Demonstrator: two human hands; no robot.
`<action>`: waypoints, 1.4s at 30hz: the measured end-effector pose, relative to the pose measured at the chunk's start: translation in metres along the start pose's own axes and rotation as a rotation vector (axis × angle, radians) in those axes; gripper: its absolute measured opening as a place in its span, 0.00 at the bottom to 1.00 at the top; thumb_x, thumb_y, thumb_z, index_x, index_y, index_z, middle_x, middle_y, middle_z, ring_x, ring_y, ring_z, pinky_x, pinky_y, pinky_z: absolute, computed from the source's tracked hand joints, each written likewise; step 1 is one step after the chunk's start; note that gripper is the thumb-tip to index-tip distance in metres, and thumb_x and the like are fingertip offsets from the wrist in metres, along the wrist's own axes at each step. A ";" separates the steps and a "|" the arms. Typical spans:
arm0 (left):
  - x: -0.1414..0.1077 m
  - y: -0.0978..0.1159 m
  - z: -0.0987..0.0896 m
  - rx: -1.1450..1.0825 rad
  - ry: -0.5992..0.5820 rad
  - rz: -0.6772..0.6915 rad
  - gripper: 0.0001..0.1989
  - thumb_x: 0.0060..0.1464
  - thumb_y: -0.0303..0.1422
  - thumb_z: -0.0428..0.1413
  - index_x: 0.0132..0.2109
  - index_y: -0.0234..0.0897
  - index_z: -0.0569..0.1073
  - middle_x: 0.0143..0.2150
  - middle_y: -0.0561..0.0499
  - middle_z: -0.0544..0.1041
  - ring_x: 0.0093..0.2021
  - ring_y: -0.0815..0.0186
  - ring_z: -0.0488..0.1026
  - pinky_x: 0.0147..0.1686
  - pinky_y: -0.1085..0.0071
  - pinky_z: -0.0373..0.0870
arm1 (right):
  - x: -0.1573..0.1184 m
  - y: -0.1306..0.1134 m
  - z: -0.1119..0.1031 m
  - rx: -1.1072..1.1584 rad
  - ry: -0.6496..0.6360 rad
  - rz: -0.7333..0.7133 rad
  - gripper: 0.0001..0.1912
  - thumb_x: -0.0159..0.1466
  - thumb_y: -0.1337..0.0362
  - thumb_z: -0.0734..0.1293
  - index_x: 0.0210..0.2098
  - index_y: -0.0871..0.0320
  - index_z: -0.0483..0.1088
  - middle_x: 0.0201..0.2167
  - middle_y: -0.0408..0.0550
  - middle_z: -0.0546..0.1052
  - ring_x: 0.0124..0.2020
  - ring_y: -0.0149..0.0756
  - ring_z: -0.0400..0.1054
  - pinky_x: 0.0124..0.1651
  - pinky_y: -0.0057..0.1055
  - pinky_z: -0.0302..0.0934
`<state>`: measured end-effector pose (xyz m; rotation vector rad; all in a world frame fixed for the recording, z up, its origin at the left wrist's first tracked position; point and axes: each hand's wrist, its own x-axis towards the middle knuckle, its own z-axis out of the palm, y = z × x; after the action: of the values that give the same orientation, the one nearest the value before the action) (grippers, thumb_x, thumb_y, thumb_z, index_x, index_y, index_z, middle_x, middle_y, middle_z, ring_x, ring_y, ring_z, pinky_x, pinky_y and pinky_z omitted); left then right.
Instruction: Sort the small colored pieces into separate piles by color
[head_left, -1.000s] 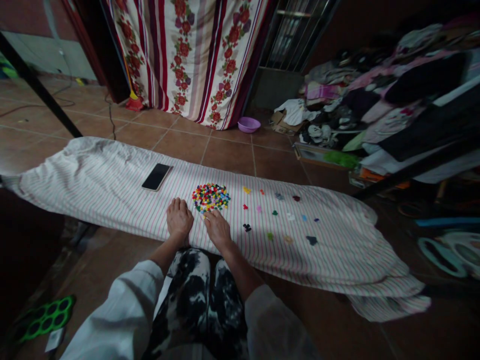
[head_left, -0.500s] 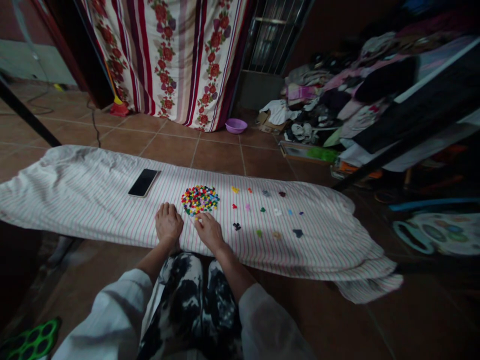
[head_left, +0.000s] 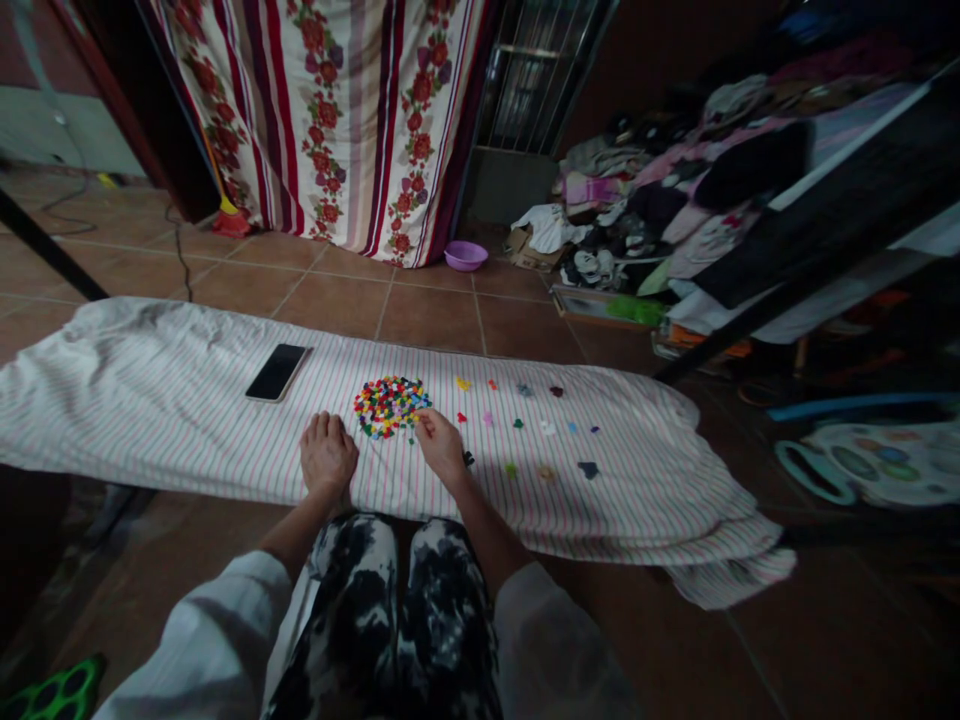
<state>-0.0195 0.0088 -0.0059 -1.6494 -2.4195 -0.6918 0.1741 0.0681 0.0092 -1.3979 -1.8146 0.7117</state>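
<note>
A round pile of small multicoloured pieces [head_left: 386,402] lies on a striped cloth [head_left: 420,490]. At its right edge my right hand [head_left: 441,447] is closed, thumb and fingertips pinched together; whatever is between them is too small to name. My left hand [head_left: 328,455] lies palm down on the cloth at the pile's lower left, fingers stretched out and holding nothing. To the right, little groups sorted by colour sit apart, among them yellow pieces [head_left: 463,383], white pieces [head_left: 547,427], lime pieces [head_left: 511,469] and dark grey pieces [head_left: 588,469]. Black pieces [head_left: 469,459] are partly hidden by my right hand.
A phone [head_left: 277,372] lies on the cloth left of the pile. Beyond the covered surface, a purple basin [head_left: 466,256] stands on the tiled floor by a flowered curtain [head_left: 360,130]. Heaped clothes [head_left: 675,200] and a dark slanted bar [head_left: 720,335] are at right.
My right hand has moved right and slightly up, from the pile's lower edge to its right edge. My left hand stays resting on the cloth. The view has shifted slightly.
</note>
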 end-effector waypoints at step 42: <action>0.001 -0.002 0.004 0.034 -0.007 0.000 0.19 0.59 0.29 0.46 0.53 0.29 0.71 0.59 0.36 0.70 0.63 0.50 0.62 0.60 0.55 0.60 | 0.106 0.089 -0.061 -0.222 0.064 0.298 0.17 0.58 0.70 0.61 0.43 0.56 0.76 0.41 0.49 0.80 0.44 0.37 0.73 0.50 0.32 0.64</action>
<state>-0.0211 0.0107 -0.0102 -1.6420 -2.4224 -0.6417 0.2587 0.1929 -0.0024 -1.8427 -1.6937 0.6179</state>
